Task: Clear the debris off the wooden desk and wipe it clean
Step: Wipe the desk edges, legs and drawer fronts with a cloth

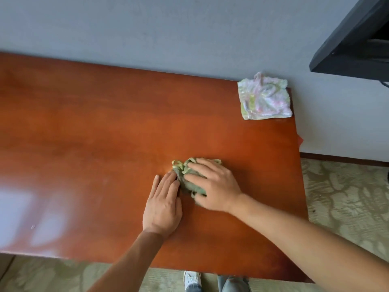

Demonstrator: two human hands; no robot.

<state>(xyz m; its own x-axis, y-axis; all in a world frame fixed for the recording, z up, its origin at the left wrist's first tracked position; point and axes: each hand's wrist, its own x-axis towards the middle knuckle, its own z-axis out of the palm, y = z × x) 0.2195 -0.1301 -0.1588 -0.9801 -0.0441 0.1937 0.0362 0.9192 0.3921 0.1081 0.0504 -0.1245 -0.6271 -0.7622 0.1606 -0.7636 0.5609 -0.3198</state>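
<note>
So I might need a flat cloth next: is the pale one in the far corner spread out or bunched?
Mostly spread: the pale cloth lies open, roughly square, on the desk, wrinkled in the middle.

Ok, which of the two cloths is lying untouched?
The pale pink-and-green cloth at the desk's far right corner; the darker green cloth is under the right hand.

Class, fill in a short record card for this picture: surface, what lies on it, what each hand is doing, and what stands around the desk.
surface: wooden desk, glossy
green cloth: bunched, near the middle
right hand: presses on the green cloth
left hand: flat on the desk, fingertips touching the cloth
pale cloth: crumpled, far right corner, untouched
surroundings: grey wall, patterned carpet
</note>
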